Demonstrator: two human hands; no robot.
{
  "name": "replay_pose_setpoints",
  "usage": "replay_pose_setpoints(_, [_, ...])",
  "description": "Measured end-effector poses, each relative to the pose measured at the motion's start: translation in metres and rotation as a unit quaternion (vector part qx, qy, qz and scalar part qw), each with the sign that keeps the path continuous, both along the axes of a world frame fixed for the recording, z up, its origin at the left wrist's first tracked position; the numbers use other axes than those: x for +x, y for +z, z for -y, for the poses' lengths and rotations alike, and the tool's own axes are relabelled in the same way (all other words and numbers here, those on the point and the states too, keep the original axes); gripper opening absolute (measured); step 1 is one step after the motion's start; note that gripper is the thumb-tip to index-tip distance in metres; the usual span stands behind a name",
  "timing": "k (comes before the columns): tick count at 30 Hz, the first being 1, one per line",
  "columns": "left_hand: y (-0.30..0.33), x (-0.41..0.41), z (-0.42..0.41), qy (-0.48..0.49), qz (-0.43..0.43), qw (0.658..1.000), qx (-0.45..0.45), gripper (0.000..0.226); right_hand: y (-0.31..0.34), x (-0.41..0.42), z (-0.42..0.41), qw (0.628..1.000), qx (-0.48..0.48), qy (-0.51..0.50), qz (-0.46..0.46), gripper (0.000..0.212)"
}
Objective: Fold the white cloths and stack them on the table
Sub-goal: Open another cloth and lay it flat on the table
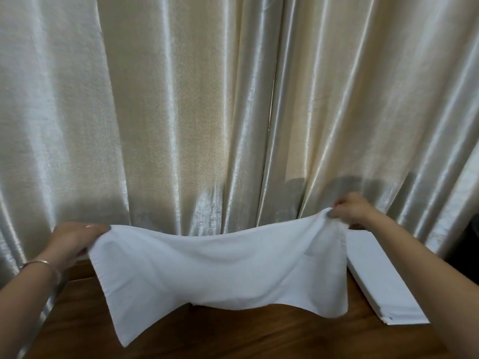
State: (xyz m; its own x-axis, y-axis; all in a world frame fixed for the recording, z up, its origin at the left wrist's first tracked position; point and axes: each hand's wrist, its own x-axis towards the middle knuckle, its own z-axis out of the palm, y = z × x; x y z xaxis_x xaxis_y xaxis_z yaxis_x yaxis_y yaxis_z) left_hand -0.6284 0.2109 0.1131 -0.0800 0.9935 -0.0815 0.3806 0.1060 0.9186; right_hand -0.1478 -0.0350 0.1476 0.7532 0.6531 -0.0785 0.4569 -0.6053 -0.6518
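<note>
A white cloth (207, 270) hangs spread out in the air above the wooden table (259, 332). My left hand (74, 239) grips its upper left corner. My right hand (350, 208) pinches its upper right corner, a little higher. The cloth's top edge sags between them and its lower edge hangs just over the tabletop. To the right, partly behind my right forearm, lies a stack of folded white cloths (383, 283) on the table.
A cream satin curtain (207, 112) hangs right behind the table and fills the background. A silver bangle (44, 265) sits on my left wrist. A dark object (473, 242) shows at the far right edge.
</note>
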Motion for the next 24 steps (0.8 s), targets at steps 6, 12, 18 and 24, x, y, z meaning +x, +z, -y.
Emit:
replay_pose_setpoints(6, [0.026,0.056,0.019,-0.118,0.107,0.976,-0.151,0.013,0.009,-0.053,-0.026,0.903,0.117,0.031,-0.412,0.028])
replay_pose_setpoints(12, [0.047,0.114,0.057,-0.207,0.295,0.924,-0.129,0.011,0.025,-0.105,-0.038,0.797,0.232,0.17,-0.531,0.013])
replay_pose_setpoints(18, [0.034,0.143,0.094,-0.334,0.21,0.913,-0.103,0.033,0.018,-0.152,-0.034,0.85,0.184,0.323,-0.373,0.044])
replay_pose_setpoints(24, [0.02,0.151,0.111,-0.321,0.187,0.926,-0.064,0.023,0.009,-0.176,-0.034,0.935,0.189,0.297,-0.04,0.025])
